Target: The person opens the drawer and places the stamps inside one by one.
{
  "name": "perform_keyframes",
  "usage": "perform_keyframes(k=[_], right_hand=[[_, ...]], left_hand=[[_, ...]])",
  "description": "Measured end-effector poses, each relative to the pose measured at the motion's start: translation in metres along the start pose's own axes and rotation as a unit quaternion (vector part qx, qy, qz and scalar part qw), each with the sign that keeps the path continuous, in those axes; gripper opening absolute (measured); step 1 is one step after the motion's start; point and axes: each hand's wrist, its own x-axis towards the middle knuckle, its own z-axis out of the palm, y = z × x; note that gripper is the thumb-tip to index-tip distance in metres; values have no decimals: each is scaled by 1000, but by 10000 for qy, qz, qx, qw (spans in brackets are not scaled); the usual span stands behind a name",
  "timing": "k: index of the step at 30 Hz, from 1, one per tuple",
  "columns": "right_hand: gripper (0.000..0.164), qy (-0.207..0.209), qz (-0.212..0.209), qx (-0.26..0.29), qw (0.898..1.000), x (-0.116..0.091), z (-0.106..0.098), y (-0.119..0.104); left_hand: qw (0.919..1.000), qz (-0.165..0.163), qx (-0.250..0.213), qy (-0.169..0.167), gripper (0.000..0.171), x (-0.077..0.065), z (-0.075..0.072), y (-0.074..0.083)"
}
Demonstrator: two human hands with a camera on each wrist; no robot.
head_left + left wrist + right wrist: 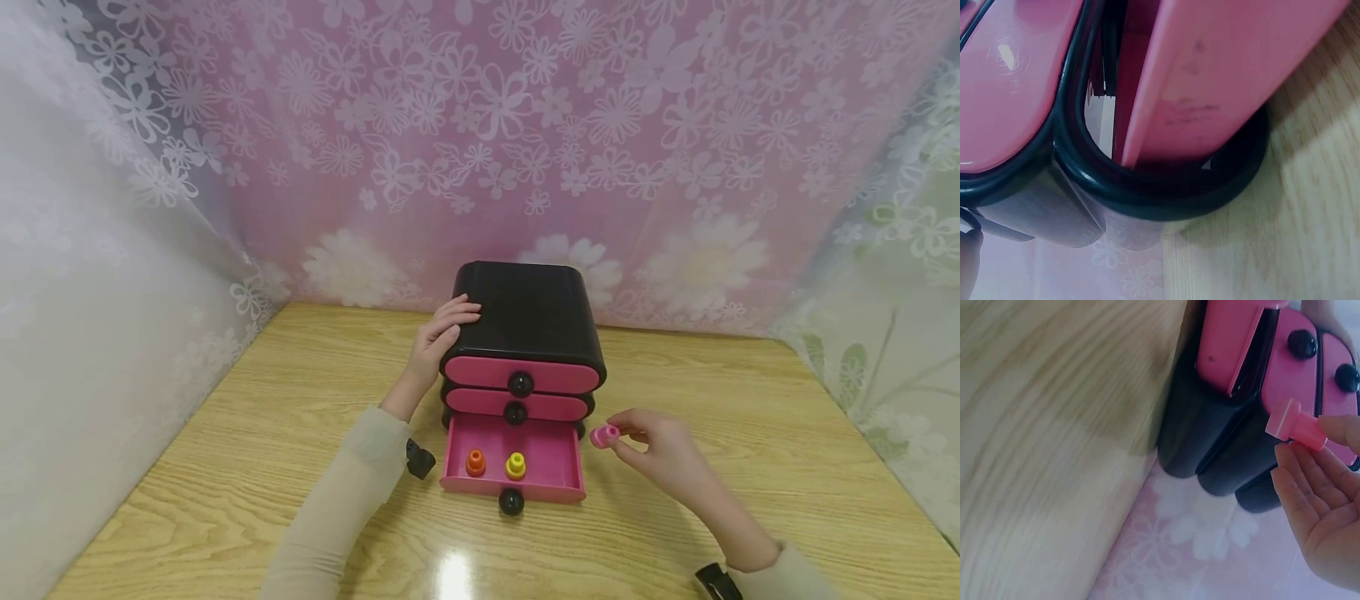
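Note:
A small black cabinet (525,308) with pink drawer fronts stands on the table, its bottom drawer (551,454) pulled out. My left hand (438,337) rests on the cabinet's upper left side, fingers extended over the top edge. Between thumb and fingertips, my right hand (663,454) pinches a small pink stepped peg (602,437), just right of the drawer. In the right wrist view the peg (1297,425) shows a wider base and narrower end. Inside the drawer stand an orange stepped peg (476,464) at the left and a yellow one (515,467) near the middle.
The two upper drawers, with round black knobs (521,383), are closed. The open drawer's knob (512,502) juts out toward me over the wooden table (225,467). A floral pink curtain (487,167) hangs behind the cabinet. Black wrist straps (419,459) show on both arms.

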Motion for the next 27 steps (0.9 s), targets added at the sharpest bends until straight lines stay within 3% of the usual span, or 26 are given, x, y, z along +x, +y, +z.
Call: perform_keyframes(k=[8,19,27], right_hand=[[16,-70,-265,344,9990,1,16,-11],[18,-469,-308,493,9972,6,30,-21],[19,-777,-250,665,9944,9,33,-22]], left_hand=[[10000,54,-24,16,33,-4,-3,-16],[9999,20,95,55,38,-5,-3,-18],[10000,64,33,27,32,-4,-3,-16]])
